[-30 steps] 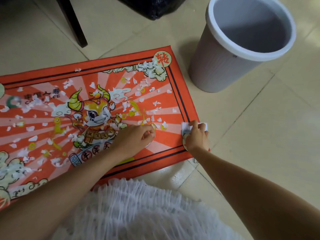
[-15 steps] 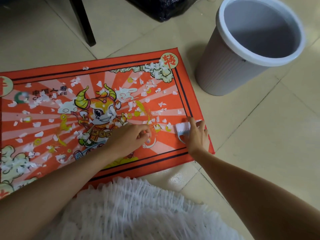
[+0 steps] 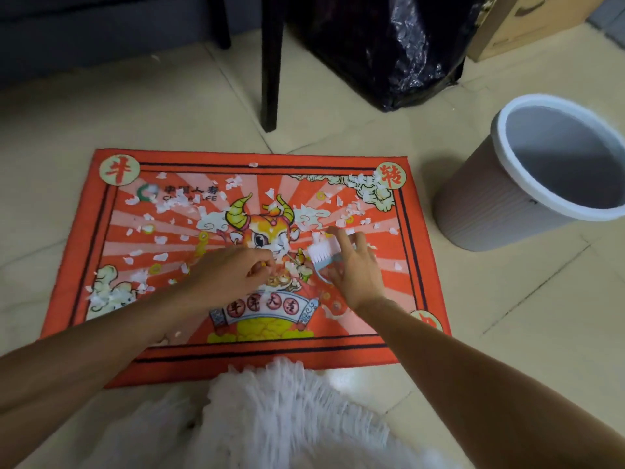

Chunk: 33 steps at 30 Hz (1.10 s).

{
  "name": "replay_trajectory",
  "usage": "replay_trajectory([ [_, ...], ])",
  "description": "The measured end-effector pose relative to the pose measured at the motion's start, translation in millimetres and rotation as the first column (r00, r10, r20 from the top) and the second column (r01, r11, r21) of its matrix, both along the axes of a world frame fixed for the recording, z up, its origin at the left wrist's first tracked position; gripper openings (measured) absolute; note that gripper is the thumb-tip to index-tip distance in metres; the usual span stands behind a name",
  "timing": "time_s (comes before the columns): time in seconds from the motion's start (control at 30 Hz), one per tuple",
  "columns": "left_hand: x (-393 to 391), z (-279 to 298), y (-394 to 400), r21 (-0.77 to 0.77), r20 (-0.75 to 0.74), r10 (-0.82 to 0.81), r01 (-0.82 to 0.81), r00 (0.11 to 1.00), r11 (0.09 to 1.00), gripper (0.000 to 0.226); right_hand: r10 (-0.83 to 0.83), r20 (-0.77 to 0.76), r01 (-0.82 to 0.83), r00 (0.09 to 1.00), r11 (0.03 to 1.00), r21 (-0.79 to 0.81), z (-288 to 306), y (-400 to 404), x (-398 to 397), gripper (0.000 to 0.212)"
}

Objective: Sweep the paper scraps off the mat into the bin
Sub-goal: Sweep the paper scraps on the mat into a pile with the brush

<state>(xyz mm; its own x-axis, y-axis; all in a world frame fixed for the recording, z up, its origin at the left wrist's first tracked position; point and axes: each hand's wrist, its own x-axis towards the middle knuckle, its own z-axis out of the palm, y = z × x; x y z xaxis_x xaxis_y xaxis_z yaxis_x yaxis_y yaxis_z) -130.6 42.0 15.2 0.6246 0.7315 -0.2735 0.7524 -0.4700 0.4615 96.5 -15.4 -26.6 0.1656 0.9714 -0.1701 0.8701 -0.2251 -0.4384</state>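
A red-orange mat (image 3: 111,340) with a cartoon ox lies on the tiled floor, strewn with several white paper scraps (image 3: 169,204), thickest along its upper half and left side. My right hand (image 3: 355,269) holds a small brush (image 3: 323,250) with white bristles on the mat's centre-right, bristles pointing left. My left hand (image 3: 233,272) rests on the mat's middle with fingers curled, pinching at scraps beside the brush. A grey bin (image 3: 507,211) with a white rim stands on the floor to the right of the mat, and no scraps show inside it.
A dark chair leg (image 3: 270,79) stands just beyond the mat's far edge. A black plastic bag (image 3: 389,52) and a cardboard box (image 3: 527,25) sit behind the bin. White fluffy fabric (image 3: 287,418) lies at the mat's near edge.
My right hand has carried the brush from the mat's right edge leftward to its centre-right. The view has pulled back and tilted up, so the whole mat shows now.
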Motion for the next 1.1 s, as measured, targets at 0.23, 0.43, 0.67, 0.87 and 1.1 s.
replay_trajectory([
  [0.23,-71,6,-7,0.02,0.031,0.131,-0.131,0.991,0.991,0.017,0.261,0.099,-0.266,0.96,0.963,0.044,9,37,-77,0.061],
  [0.43,-139,-25,-23,0.04,-0.008,0.291,-0.291,0.957,0.956,0.015,0.444,0.111,-0.453,0.889,0.889,0.074,14,73,-142,0.064],
  [0.67,-195,-52,-40,0.007,0.009,0.466,-0.466,0.885,0.885,0.015,0.661,0.144,-0.669,0.737,0.743,0.018,14,100,-214,0.063],
  [0.87,-233,-72,-58,0.0,0.025,0.581,-0.581,0.813,0.814,0.015,0.811,0.184,-0.819,0.555,0.572,-0.046,7,109,-265,0.058],
  [1.1,-267,-87,-77,-0.004,-0.002,0.695,-0.695,0.719,0.719,0.017,0.898,0.315,-0.905,0.309,0.379,-0.195,5,110,-319,0.06],
])
